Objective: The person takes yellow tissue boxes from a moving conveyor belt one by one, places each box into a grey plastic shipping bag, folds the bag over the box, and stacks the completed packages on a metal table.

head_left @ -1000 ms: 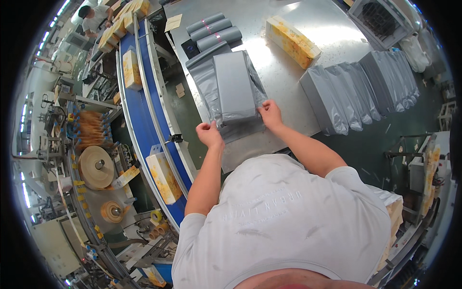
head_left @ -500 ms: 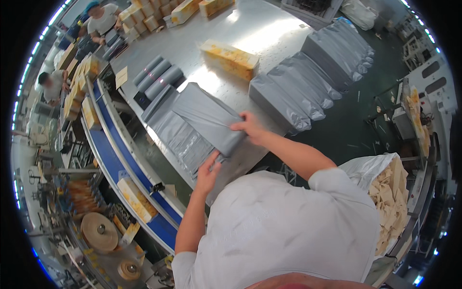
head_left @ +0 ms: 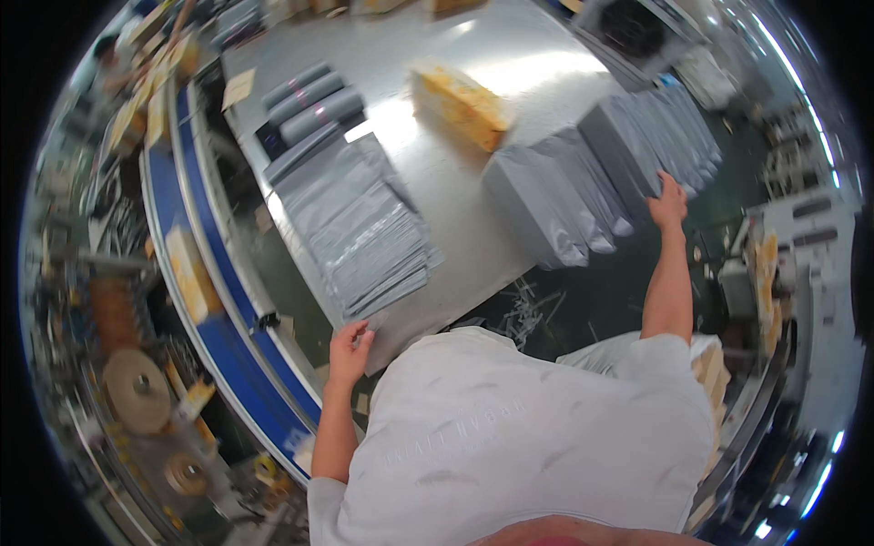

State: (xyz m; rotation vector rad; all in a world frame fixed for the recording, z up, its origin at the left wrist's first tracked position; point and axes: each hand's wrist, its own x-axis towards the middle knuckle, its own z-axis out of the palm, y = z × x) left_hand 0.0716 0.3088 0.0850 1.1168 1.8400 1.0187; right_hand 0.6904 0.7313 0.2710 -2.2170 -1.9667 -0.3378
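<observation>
A stack of flat grey plastic bags (head_left: pixel 369 232) lies on the left part of the metal table. Just off its near edge is my left hand (head_left: pixel 349 352), empty, with the fingers loosely apart. My right hand (head_left: pixel 669 202) reaches out to the right, with thumb and fingers parted. It is beside the loose bag ends of the farther row of grey bagged packages (head_left: pixel 624 136); whether it touches them I cannot tell. A nearer row of grey bagged packages (head_left: pixel 537 196) stands along the table's right edge, its bag ends hanging over the side.
Dark grey rolls (head_left: pixel 314 105) sit beyond the bag stack. A yellow-and-white block-shaped package (head_left: pixel 460 105) lies mid-table, blurred. A blue conveyor (head_left: pixel 241 364) carrying similar packages runs along the left. Scraps litter the floor (head_left: pixel 523 314) at the right, and a white sack (head_left: pixel 610 355) stands near my right side.
The bagged package that both hands held over the bag stack is gone from there. My right hand has swung far right to the rows; my left has drawn back toward me. The view has shifted.
</observation>
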